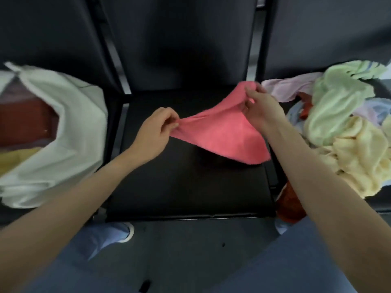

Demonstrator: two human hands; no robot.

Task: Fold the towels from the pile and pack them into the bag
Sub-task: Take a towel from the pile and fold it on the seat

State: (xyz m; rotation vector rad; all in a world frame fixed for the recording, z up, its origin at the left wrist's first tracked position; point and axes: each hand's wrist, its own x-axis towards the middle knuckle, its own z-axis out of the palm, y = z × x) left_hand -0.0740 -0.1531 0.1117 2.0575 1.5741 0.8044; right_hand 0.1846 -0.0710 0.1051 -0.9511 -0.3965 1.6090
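A pink towel [224, 134] hangs stretched between my two hands above the black seat [179, 187] in the middle. My left hand [154, 134] pinches its left corner. My right hand [262, 111] pinches its upper right edge. The towel's lower part sags toward the seat. On the right lies the pile of towels [347, 127] in green, yellow, lilac, blue and red. On the left stands a white bag [69, 132], open at the top, with red and yellow folded towels inside.
Dark chair backs [179, 39] rise behind the seats. An orange-red towel [289, 204] hangs over the right seat's front edge. My blue trouser legs and a shoe [124, 233] show below on the grey floor.
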